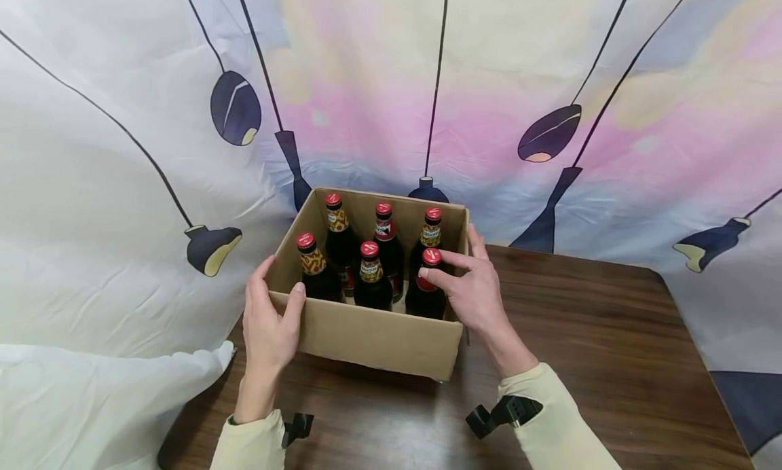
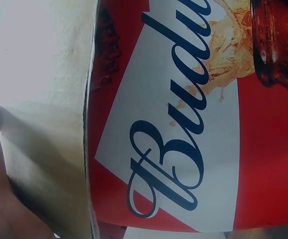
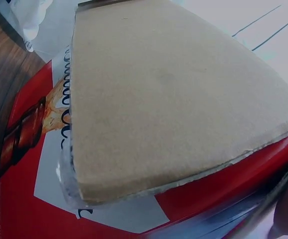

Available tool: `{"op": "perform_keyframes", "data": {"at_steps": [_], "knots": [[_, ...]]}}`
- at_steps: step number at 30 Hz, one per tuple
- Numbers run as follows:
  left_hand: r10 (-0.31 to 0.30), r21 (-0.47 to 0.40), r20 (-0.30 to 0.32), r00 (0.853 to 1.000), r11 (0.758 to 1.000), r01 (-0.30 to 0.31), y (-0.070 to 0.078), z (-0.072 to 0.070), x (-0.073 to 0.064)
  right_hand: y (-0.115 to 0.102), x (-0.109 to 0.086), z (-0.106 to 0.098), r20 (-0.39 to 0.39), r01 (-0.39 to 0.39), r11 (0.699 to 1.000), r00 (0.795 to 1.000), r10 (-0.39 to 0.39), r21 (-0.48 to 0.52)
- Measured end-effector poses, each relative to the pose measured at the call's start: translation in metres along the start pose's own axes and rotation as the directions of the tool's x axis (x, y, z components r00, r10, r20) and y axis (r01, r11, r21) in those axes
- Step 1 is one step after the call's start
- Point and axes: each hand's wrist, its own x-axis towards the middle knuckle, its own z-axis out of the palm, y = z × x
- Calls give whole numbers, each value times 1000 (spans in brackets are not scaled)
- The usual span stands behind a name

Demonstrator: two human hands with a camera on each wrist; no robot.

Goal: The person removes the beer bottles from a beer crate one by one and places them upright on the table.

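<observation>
An open cardboard box (image 1: 379,337) stands on the table with several dark beer bottles upright inside. My left hand (image 1: 271,327) grips its front left corner, the thumb over the front rim and the fingers along the left side. At the front right, my right hand (image 1: 475,290) has thumb and index finger round the neck of a red-capped beer bottle (image 1: 425,301); another finger lies along the box's right wall. The left wrist view shows a brown flap (image 2: 44,99) beside the red printed side (image 2: 268,159). A folded-down flap (image 3: 174,99) fills the right wrist view.
The brown wooden table (image 1: 586,348) extends to the right of the box. Behind it hangs a cloth backdrop (image 1: 366,83) printed with lamps. White fabric (image 1: 104,395) drapes over the table's left edge.
</observation>
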Motion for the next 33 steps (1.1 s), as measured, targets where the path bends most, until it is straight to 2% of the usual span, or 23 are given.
{"op": "perform_keyframes", "data": {"at_steps": [4, 7, 14, 19, 25, 30, 33], "knots": [[4, 6, -7, 1000, 1000, -3, 1, 1, 0, 1, -1, -1, -29, 84, 996, 996, -83, 40], [2, 20, -17, 1000, 1000, -2, 1, 2, 1, -1, -4, -3, -60, 108, 990, 993, -103, 88], [-17, 51, -53, 998, 999, 19, 2, 5, 1, -18, -9, -9, -132, 125, 970, 986, -99, 206], [-32, 51, -47, 998, 998, 35, 2, 5, -2, -30, -7, -15, -119, 117, 949, 989, -86, 292], [-39, 59, -54, 998, 997, 42, -2, 5, -5, -41, -5, -25, -90, 147, 952, 988, -127, 270], [-26, 52, -64, 998, 998, 30, -2, 7, -3, -55, -4, -39, -92, 226, 951, 973, -210, 214], [-25, 44, -73, 997, 999, 28, -1, 7, -2, -68, -4, -48, -96, 242, 947, 969, -227, 210]]}}
